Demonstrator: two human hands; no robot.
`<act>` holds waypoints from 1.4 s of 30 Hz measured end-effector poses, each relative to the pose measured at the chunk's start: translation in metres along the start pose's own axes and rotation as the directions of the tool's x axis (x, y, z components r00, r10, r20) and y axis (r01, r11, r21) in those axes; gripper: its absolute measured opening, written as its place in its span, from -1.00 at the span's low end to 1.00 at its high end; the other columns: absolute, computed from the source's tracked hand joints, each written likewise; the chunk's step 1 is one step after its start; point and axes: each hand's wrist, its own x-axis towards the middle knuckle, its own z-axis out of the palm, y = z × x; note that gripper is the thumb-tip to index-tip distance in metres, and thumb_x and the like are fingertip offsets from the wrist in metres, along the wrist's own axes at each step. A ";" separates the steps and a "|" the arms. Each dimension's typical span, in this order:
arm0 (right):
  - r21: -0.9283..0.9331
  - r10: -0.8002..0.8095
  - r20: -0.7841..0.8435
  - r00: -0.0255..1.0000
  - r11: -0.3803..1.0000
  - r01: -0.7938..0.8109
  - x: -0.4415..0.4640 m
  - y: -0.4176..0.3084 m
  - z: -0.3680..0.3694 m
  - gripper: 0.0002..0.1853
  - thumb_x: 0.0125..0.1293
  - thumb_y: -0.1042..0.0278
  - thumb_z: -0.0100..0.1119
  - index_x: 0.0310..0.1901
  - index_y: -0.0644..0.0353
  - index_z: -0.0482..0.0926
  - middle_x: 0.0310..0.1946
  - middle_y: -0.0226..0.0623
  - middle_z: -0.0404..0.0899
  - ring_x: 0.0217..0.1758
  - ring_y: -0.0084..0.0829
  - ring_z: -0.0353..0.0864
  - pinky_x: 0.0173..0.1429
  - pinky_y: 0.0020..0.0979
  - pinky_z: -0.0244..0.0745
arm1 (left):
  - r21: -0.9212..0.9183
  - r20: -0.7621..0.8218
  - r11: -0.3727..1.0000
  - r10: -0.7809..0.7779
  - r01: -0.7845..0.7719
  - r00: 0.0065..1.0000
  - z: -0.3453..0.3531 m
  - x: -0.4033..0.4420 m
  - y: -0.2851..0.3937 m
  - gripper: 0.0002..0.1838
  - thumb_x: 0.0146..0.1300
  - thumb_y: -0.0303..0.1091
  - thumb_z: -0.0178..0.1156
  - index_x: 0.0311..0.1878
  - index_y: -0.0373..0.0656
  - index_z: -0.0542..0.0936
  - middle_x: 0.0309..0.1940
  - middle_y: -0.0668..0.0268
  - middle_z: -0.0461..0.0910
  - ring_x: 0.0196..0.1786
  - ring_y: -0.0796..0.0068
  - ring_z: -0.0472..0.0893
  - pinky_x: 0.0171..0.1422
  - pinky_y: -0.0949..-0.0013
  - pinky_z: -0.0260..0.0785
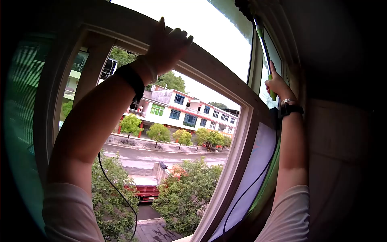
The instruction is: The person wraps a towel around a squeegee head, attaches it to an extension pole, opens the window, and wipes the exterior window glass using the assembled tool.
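My left hand (168,47) is raised and hooked over the horizontal bar of the window frame (217,66), its fingers curled on the upper edge. My right hand (277,84), up at the right, is wrapped round the green grip of a long-handled duster (264,46), with the index finger stretched along the handle. The duster's dark, shaggy head (243,9) is at the upper corner of the top window pane (193,24), partly cut off by the view's edge. Whether the head touches the glass I cannot tell.
Below the bar is an open window gap onto a street (173,158), trees (189,189) and a red truck (147,191). A thin black cable (252,185) hangs at the right, beside green cloth (267,181). Greenish glass (26,121) stands at the left.
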 end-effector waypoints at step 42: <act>0.119 -0.075 0.082 0.994 0.991 0.065 0.009 -0.028 0.011 0.00 0.04 0.53 -0.04 0.50 0.04 -0.36 -0.52 -0.28 0.45 -0.56 -0.49 0.46 -0.40 -0.40 0.48 | 0.068 0.264 0.998 -0.031 0.013 0.964 -0.017 0.009 0.003 -0.31 -0.04 -0.37 0.36 0.25 -0.06 0.39 0.06 0.31 0.48 0.21 0.36 0.45 0.39 -0.36 -0.02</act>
